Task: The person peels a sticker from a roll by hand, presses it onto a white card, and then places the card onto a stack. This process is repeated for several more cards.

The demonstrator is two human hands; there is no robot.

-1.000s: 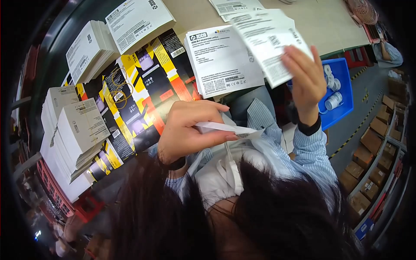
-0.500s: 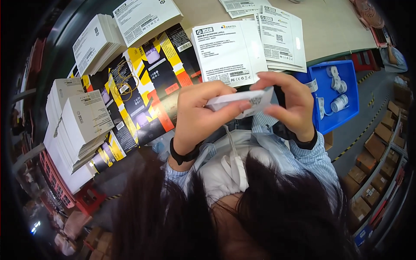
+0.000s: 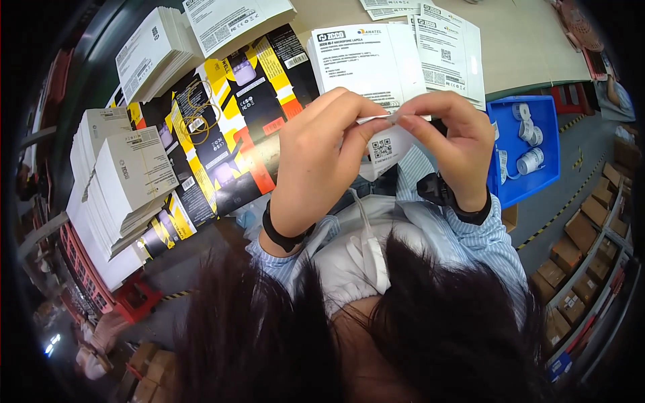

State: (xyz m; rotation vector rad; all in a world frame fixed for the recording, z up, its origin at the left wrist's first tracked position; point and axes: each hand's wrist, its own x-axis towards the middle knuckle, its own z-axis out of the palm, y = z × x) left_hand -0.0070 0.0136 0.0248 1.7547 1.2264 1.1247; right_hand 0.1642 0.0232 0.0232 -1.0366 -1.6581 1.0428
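Both hands meet in front of me over the near edge of the table, fingertips almost touching. My left hand [image 3: 321, 149] pinches the upper edge of a white paper piece [image 3: 381, 160] between thumb and fingers. Thumb and forefinger of my right hand [image 3: 460, 138] close on the same edge, at its right end. The paper hangs below the fingertips, with a printed square code facing up. Its upper edge is partly hidden by the fingers. Just beyond the hands lies a stack of white printed sleeves [image 3: 366, 67].
Right of the table, a blue bin [image 3: 555, 144] holds label rolls [image 3: 530, 161]. More white printed sleeves [image 3: 451, 60] lie at the back. To the left are stacked white boxes [image 3: 141, 168] and a black-yellow printed sheet [image 3: 252, 144] with rubber bands [image 3: 201, 114] on it.
The white paper piece has turned from lying flat between the hands to hanging down. My right hand, with fingers apart before, has moved in and pinched its edge.
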